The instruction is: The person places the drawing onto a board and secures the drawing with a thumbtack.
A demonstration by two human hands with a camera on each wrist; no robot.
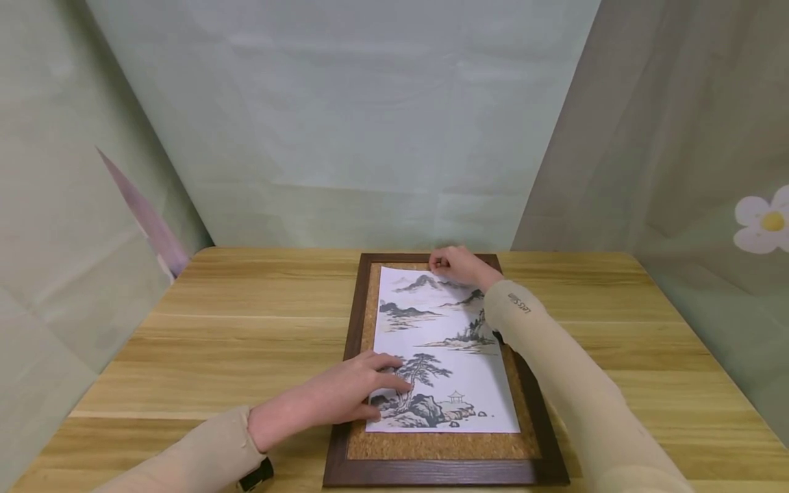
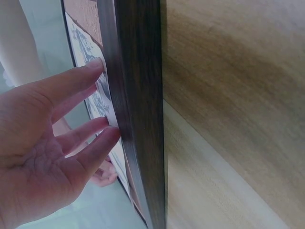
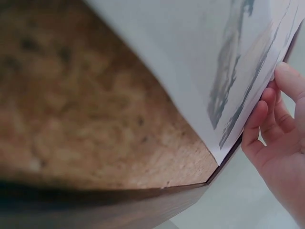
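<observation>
A dark wooden frame (image 1: pixel 431 472) with a cork backing (image 1: pixel 444 445) lies flat on the table. On the cork lies a white paper (image 1: pixel 444 342) printed with an ink landscape. My left hand (image 1: pixel 345 394) rests with straight fingers on the paper's lower left part, beside the frame rail (image 2: pixel 138 95); its fingertips (image 2: pixel 97 64) touch the sheet (image 2: pixel 83 45). My right hand (image 1: pixel 453 263) sits at the paper's top edge, its fingers (image 3: pixel 259 119) slightly bent against that edge (image 3: pixel 190 57), next to the bare cork (image 3: pixel 86 109). The thumb is hidden.
The light wooden table (image 1: pixel 246 322) extends left and right of the frame. Pale green fabric walls close in the back and both sides. A white flower print (image 1: pixel 764 222) is on the right wall, a pinkish strip (image 1: pixel 148 219) on the left.
</observation>
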